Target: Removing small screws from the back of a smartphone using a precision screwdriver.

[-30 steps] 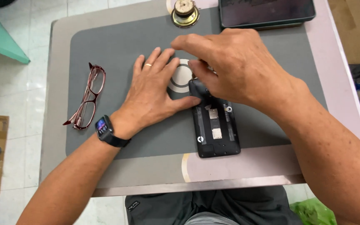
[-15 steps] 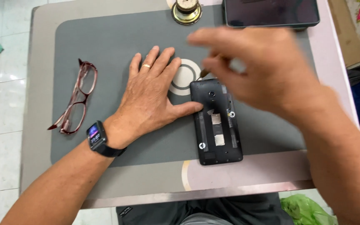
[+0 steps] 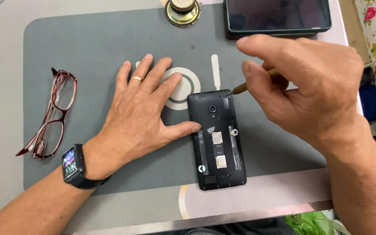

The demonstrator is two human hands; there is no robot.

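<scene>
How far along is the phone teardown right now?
Done: the phone lies face down with its back cover off and its battery bay empty, card slots showing. In hand: the left hand lies flat on the grey mat, thumb against the phone's left edge, while the right hand brings a brown-handled tool to its top right corner. Left: the inner black frame looks fully in place.

Bright, even light falls from overhead. Soft shadows lie just under the left hand [image 3: 142,113] on the grey mat [image 3: 88,48], which shows no glare. Focus is sharp throughout.
</scene>
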